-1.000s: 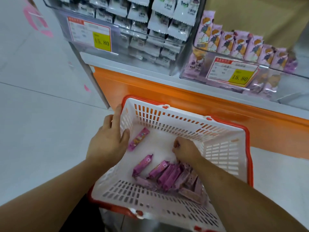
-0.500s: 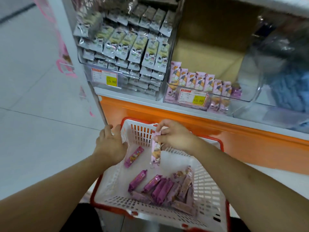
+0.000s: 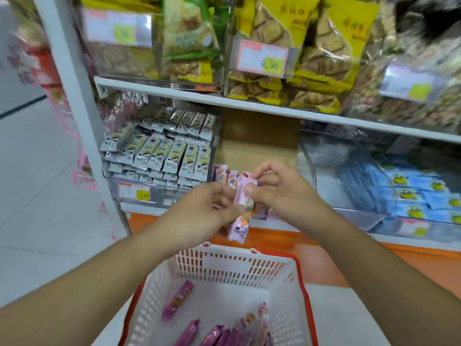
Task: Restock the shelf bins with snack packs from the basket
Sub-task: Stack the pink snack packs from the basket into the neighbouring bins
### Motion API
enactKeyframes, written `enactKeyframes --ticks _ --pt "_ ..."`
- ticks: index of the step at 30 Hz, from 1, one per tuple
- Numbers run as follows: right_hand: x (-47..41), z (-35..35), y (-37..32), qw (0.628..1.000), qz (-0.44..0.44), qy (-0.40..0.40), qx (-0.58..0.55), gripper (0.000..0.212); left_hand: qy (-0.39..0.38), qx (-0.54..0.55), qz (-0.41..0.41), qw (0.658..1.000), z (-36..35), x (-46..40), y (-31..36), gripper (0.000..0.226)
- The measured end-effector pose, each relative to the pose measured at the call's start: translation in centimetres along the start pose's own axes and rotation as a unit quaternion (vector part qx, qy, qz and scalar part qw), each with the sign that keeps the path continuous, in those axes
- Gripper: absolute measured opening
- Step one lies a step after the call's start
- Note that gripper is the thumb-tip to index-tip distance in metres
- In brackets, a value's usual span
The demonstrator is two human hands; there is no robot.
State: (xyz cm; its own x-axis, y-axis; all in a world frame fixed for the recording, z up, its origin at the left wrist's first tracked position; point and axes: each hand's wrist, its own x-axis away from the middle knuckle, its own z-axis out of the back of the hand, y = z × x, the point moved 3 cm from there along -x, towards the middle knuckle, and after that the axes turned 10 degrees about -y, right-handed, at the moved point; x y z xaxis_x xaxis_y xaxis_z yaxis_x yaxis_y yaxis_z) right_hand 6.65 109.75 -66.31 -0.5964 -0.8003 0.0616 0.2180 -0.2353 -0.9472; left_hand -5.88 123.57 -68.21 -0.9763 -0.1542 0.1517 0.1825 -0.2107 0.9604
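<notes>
Both hands raised above basket [image 3: 239, 260], in front of lower shelf bin [image 3: 225, 174] with pink packs. Right hand [image 3: 282, 193] pinches top of pink snack pack [image 3: 240, 216]; left hand [image 3: 199, 216] grips its middle. Pack hangs upright. More purple packs [image 3: 178, 300] lie on basket floor.

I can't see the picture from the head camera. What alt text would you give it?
Two hands, left hand and right hand, hold a pink snack pack between them, raised in front of a clear shelf bin with matching pink packs. Below sits a white basket with a red rim, still holding purple snack packs. Neighbouring bins hold silver and blue packs.
</notes>
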Motion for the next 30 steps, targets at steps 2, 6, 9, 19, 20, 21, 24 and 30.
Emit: enactKeyframes --ticks 2,6,9,19,20,21,24,30 --pt "-1.0 0.7 -0.1 0.999 0.017 -0.004 0.027 0.028 0.033 -0.003 -0.012 0.999 0.2 -1.0 -0.1 0.017" --pt "-4.0 2.7 -0.3 0.996 0.044 0.058 0.053 0.03 0.081 -0.127 -0.037 0.988 1.2 -2.9 -0.5 0.023" --pt "-6.6 4.2 -0.1 0.991 0.043 0.12 0.049 0.028 0.121 -0.323 -0.048 0.937 2.0 -3.4 -1.4 0.032" --pt "-13.3 2.4 5.5 0.986 -0.031 0.074 0.146 0.027 0.103 -0.38 -0.044 0.918 2.3 -4.0 -3.4 0.028" --pt "-13.5 2.0 5.8 0.985 -0.032 0.066 0.156 0.027 0.103 -0.379 -0.044 0.919 2.3 -4.0 -3.4 0.027" --pt "-13.5 1.7 6.1 0.983 -0.032 0.057 0.17 0.028 0.102 -0.376 -0.045 0.92 2.2 -4.0 -3.5 0.028" --pt "-13.4 0.9 6.6 0.977 -0.026 0.041 0.208 0.027 0.101 -0.371 -0.047 0.922 2.2 -3.9 -3.5 0.03" --pt "-13.3 0.8 6.6 0.954 0.009 0.039 0.297 0.023 0.101 -0.367 -0.053 0.923 2.2 -3.8 -3.6 0.032"
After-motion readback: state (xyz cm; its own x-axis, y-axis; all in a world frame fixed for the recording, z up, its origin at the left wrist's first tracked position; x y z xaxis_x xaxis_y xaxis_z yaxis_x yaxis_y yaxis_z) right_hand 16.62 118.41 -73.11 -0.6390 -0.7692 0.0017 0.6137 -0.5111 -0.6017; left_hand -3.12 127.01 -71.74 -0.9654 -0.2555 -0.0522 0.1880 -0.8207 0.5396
